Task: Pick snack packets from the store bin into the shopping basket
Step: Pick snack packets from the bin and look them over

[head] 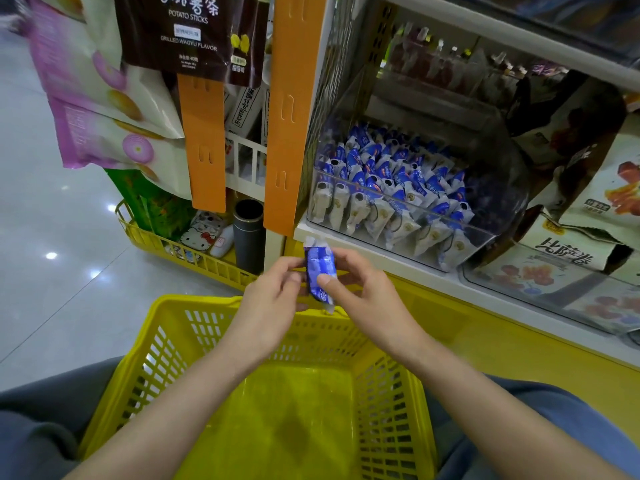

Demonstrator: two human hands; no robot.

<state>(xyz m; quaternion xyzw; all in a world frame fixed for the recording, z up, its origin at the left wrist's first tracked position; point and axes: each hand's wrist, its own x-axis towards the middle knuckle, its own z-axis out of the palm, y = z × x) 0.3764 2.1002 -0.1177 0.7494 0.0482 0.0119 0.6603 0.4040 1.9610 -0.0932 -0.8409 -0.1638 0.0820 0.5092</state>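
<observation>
A blue and white snack packet (320,271) stands upright between both my hands, above the far rim of the yellow shopping basket (166,344). My left hand (273,299) pinches its left edge. My right hand (360,292) holds its right side, thumb pressed on the front. The basket sits on my lap and nothing shows on its floor. Up and to the right, the clear store bin (502,233) on the shelf holds many more blue and white packets (391,181).
Orange hanging strips (287,116) with snack bags hang left of the bin. Boxed snacks (568,258) fill the shelf at the right. A low yellow rack (194,258) with small goods and a dark tube (248,233) stands on the shiny floor at the left.
</observation>
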